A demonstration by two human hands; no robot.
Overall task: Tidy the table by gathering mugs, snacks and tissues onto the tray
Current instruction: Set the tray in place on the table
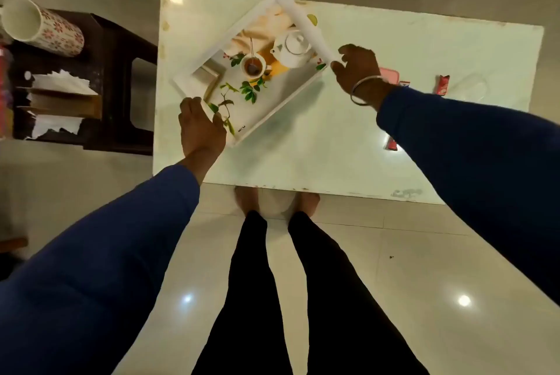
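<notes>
Tray [298,21] sat skewed on the white table [303,156], toward its far-left part, printed inside with a teapot-and-cup picture. Left hand [201,129] gripped its near-left corner, right hand [359,67] pinched its right corner. Two red snack packets [442,84] lay on the table's right side. Floral mug [42,27] and tissues [60,82] were on the dark side table [121,50], left.

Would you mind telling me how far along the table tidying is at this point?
Hardly begun. Nothing looks gathered: the tray seems to carry only its printed picture. In hand: the left hand and right hand each have a grip on a tray corner. Left: the snack packets on the table, plus the floral mug and tissues on the side stool.
</notes>
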